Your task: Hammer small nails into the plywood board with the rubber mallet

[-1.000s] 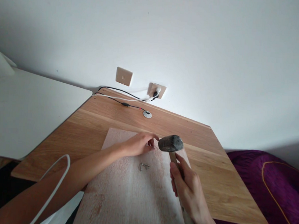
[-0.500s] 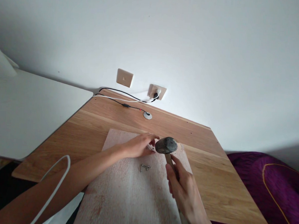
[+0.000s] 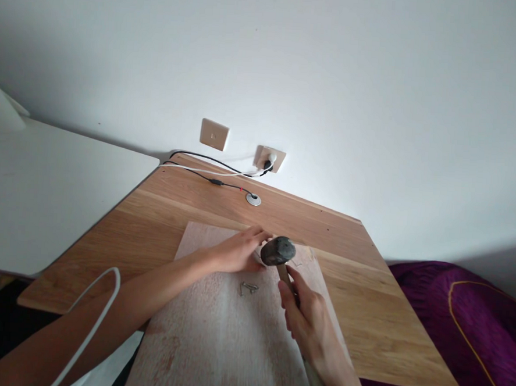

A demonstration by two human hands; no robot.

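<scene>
My right hand (image 3: 307, 315) is closed around the wooden handle of a mallet (image 3: 278, 251) with a dark, worn head. The mallet head hovers just right of my left hand (image 3: 242, 251), in front of its fingertips. My left hand rests near the far end of a whitish, worn wooden board (image 3: 214, 336), thumb and fingers pinched on a thin metal nail (image 3: 258, 253); its tip is hidden behind the mallet head. A small heap of several metal nails (image 3: 249, 287) lies on the board nearer to me. Another thin nail (image 3: 298, 263) shows to the right of the mallet.
The board lies on a wooden desk (image 3: 365, 293) against a white wall. Black and white cables (image 3: 215, 173) run along its back to a wall socket (image 3: 269, 159). A white tabletop (image 3: 66, 187) adjoins at left; purple fabric (image 3: 477, 323) is at right. A white cord (image 3: 102, 309) crosses my left forearm.
The mallet in my right hand has shifted slightly left, closer to my left hand's fingers. My left hand stays in nearly the same place on the board.
</scene>
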